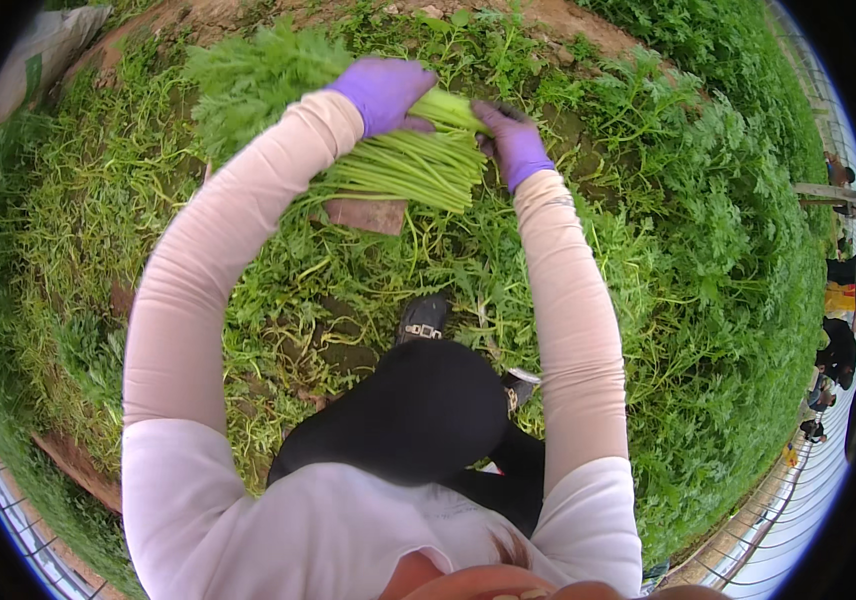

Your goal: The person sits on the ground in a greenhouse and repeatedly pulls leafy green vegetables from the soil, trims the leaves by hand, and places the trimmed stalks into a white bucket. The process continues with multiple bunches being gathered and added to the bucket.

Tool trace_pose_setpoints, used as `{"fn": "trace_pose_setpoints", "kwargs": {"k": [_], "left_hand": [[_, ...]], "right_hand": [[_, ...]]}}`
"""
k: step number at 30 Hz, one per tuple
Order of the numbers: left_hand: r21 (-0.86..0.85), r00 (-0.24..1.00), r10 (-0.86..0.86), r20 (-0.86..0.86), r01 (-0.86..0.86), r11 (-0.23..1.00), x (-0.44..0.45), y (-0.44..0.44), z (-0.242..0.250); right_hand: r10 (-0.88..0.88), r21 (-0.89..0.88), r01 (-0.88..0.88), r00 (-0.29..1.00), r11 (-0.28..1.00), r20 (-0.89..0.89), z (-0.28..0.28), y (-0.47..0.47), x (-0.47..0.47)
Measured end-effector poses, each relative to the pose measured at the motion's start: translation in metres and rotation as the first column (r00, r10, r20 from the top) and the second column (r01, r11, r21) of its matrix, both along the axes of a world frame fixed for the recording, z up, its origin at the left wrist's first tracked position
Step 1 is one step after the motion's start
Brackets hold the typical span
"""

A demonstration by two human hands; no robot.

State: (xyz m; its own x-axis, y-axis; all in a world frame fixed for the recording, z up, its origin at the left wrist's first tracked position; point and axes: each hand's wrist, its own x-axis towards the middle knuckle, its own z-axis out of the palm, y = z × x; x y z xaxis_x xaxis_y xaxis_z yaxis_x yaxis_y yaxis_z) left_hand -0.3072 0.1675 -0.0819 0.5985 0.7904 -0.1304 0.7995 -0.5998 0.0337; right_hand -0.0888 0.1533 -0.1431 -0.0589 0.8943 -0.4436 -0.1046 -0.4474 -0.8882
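Observation:
A bundle of leafy green stalks [447,109] lies across both hands, its feathery leaves towards the left and its cut stem ends towards the right. My left hand [387,94], in a purple glove, is closed around the stalks near the leaves. At the stem ends, my right hand [507,139], in a purple glove with darkened fingertips, grips the same bundle. Just below the hands, a second layer of long stalks [413,165] lies with its stem ends lined up at the right, partly over a flat brown board [368,214].
Tall leafy plants [720,225] stand densely on the right. Trimmed plants and loose stems [98,217] cover the ground at left. A pale sack [42,60] lies at upper left. My shoe [423,319] stands below the board. Several people [838,352] are at the far right edge.

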Motion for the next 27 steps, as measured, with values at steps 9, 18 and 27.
{"fn": "trace_pose_setpoints", "kwargs": {"k": [9, 18, 27], "left_hand": [[0.059, 0.994, 0.001, 0.110, -0.008, 0.998, -0.008, -0.012, -0.079], [-0.119, 0.982, -0.060, 0.181, 0.083, 0.990, -0.017, -0.023, -0.070], [-0.133, 0.976, -0.026, 0.216, 0.055, 0.990, -0.022, -0.026, -0.078]], "right_hand": [[-0.310, 0.536, -0.476, 0.475, 0.697, 0.824, -0.025, 0.029, 0.010], [0.411, 0.059, -0.733, 0.444, 0.678, 0.796, -0.045, 0.004, -0.020], [0.325, -0.115, -0.758, 0.133, 0.643, 0.936, 0.007, -0.024, -0.041]]}}
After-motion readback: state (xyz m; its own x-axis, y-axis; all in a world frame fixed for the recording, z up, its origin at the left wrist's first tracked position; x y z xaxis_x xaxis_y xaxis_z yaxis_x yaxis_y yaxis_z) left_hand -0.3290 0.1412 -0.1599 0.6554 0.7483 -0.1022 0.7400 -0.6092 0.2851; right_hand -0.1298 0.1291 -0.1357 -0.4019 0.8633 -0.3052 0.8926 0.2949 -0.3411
